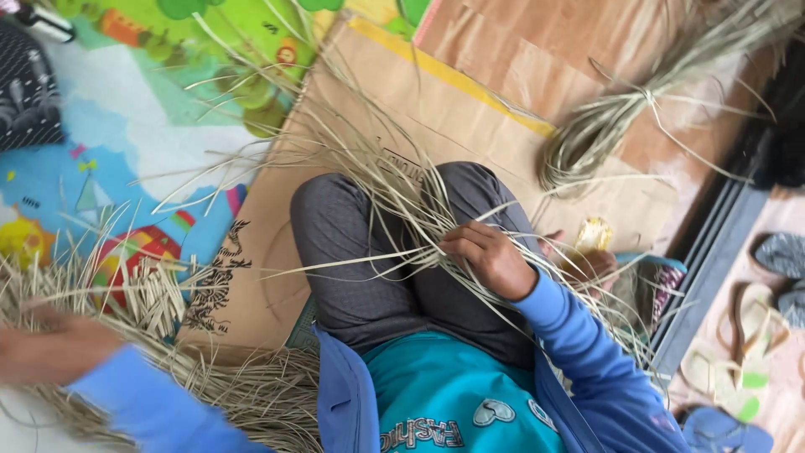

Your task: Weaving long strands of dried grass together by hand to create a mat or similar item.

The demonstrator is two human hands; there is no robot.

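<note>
The person sits on flattened brown cardboard point(470, 109), knees drawn up in grey trousers point(369, 260), and everything here is best placed from that lap. On top of the lap lies a loose sheaf of long dried straw strands point(394, 197), fanning out past the knees toward a bright picture play mat point(142, 126). The right hand point(486, 256) rests on the lap with its fingers curled and closed over several of these strands, pinning them against the trousers. The left hand point(50, 348) is held well out from the lap, over a partly woven straw mat point(159, 294) with cut ends sticking up; it is blurred, so I cannot tell whether its fingers are apart or closed, or whether it grips anything. Both arms wear blue sleeves. Beyond the lap, further along the cardboard, a tied bundle of straw point(637, 105) lies curved and knotted near its middle. To the lap's far side, past the cardboard edge, several sandals point(746, 335) lie on the floor.
</note>
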